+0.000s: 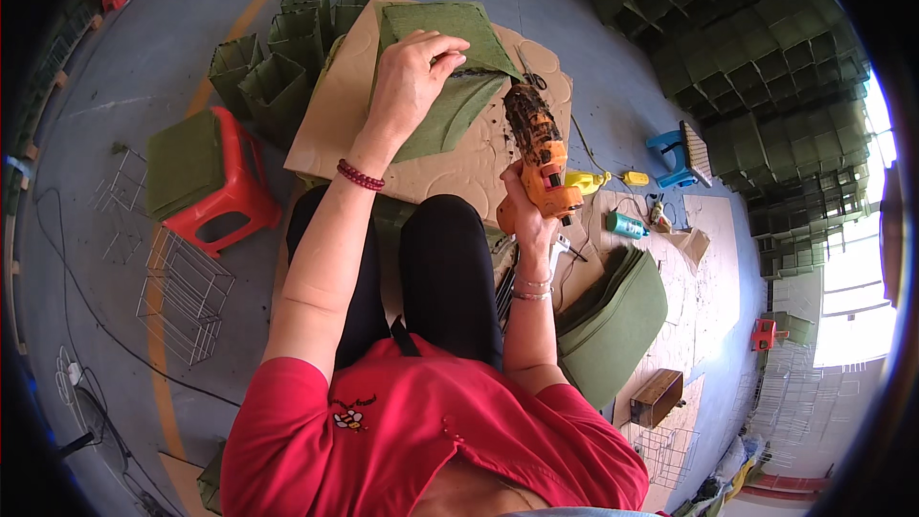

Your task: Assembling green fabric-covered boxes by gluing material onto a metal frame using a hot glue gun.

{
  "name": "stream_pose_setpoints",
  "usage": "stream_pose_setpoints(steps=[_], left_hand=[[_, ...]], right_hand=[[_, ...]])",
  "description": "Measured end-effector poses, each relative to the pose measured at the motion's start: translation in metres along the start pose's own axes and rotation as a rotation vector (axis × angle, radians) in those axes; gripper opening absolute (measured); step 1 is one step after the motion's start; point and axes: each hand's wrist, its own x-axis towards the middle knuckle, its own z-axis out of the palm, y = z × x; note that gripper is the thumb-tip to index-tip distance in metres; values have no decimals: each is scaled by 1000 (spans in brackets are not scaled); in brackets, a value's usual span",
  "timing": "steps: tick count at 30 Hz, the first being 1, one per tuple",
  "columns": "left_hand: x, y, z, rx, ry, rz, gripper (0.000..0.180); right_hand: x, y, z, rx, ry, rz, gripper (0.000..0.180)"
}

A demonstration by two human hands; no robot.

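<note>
My left hand [418, 62] is over a green felt-like fabric piece [464, 24] on the board across my knees. Its fingers are curled and drawn together against the fabric; what they pinch, if anything, is hidden. Below it, a second green flap [445, 120] meets the upper one along a dark seam. In my right hand [525, 211] is an orange hot glue gun [548, 177], held by its handle. Dark brown residue cakes its barrel, and the nozzle points up toward the fabric's right corner. Scissors [534, 79] rest just beyond that corner.
Green fabric boxes [278, 86] stand at the far left. A red stool [235, 187] bears green sheets, with wire frames [187, 297] beside it. More green sheets [617, 325] are stacked at my right, near a green bottle [627, 224]. Green boxes [766, 67] pile up far right.
</note>
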Motion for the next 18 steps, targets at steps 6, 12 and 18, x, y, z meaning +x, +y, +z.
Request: stream_pose_setpoints(steps=[6, 12, 18], left_hand=[[-2, 0, -26, -37, -164, -35, 18], [-8, 2, -42, -102, -241, -102, 22], [-9, 3, -52, -17, -242, -95, 21]], right_hand=[[-2, -37, -2, 461, -82, 298, 10], [-15, -46, -4, 101, -200, 96, 17], [-12, -52, 2, 115, -247, 4, 26]])
